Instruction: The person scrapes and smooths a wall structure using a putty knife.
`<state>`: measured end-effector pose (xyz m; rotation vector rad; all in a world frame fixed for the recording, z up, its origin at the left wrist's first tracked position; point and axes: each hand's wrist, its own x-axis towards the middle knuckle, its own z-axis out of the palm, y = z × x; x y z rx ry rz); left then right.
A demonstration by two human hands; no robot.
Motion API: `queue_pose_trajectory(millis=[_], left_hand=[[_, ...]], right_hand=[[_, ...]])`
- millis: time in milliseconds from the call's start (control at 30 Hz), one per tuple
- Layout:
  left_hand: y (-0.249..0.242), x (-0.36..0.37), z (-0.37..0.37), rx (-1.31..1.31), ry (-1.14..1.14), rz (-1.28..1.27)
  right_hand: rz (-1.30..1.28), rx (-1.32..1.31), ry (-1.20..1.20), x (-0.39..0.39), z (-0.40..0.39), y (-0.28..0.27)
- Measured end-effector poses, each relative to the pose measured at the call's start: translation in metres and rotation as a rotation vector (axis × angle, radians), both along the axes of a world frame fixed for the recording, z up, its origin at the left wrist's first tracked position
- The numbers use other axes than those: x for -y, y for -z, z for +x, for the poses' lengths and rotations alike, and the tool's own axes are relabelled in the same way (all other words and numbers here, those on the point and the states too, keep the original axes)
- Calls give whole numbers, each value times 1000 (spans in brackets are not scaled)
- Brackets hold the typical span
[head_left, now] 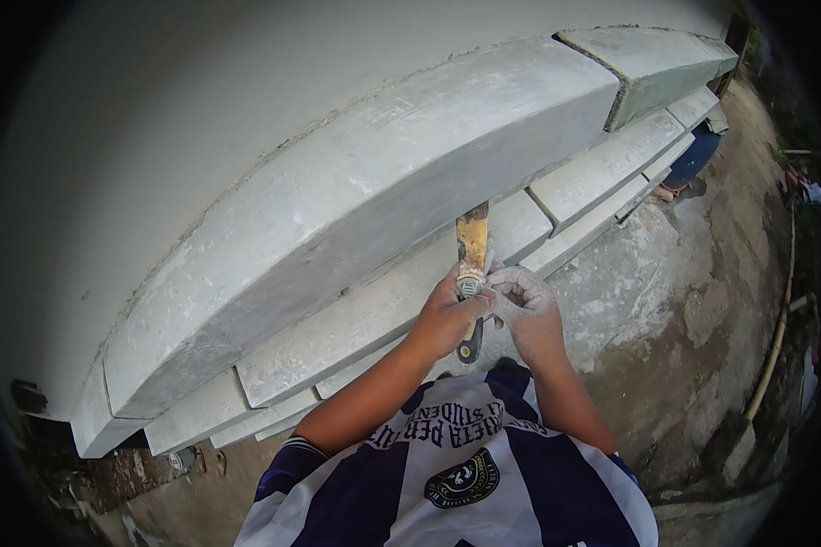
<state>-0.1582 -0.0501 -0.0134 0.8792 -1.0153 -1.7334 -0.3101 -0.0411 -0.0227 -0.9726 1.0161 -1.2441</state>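
My left hand (444, 316) is closed round the handle of a putty knife (472, 239). Its blade, stained yellow-brown and dark, points away from me towards the block wall, and the dark end of the handle sticks out below my fingers. Close beside it, my right hand (527, 313) is coated in pale dust. Its fingers are curled in a pinch against the left thumb and the knife; whatever they hold, if anything, is hidden. Beyond the blade tip is the smooth side of a long grey block (374, 169).
Lower courses of grey blocks (337, 342) with dark joints run beneath the top one. A shorter block (652, 68) continues it at the right. Stained concrete ground (629, 283) lies to the right, with a pole (775, 346) and a dark blue container (698, 155).
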Motion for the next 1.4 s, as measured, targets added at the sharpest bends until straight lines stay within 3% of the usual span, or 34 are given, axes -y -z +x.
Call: queue_pose_trajectory(millis=[133, 233, 433, 533, 767, 900, 1033, 1167, 1233, 1333, 1400], left_hand=[[7, 9, -16, 24, 41, -28], [12, 16, -46, 38, -33, -305], [-5, 25, -75, 429, 51, -218], [-9, 27, -96, 618, 0, -392], [-26, 26, -119, 611, -34, -216], [-36, 25, -129, 697, -21, -235], [-60, 32, -135, 1013, -40, -625], [-120, 22, -136, 1331, -46, -408], [-144, 15, -130, 1520, -52, -336], [-174, 3, -124, 1551, -84, -567], [-200, -10, -132, 1574, -209, -540]], right_hand=[[-37, 37, 42, 13, -7, 11], [-45, -24, 57, 25, -24, 8], [-61, 5, 23, 52, -67, 22], [-42, 44, -58, 64, -86, 24], [-55, 29, -177, 85, -123, 5], [-113, -52, -218, 92, -135, 7], [-178, -52, -158, 93, -138, 13], [-135, 180, -76, 95, -133, 12], [-138, 99, -65, 100, -134, 13], [-180, -89, -32, 105, -135, 2], [-226, -189, 21, 108, -132, 0]])
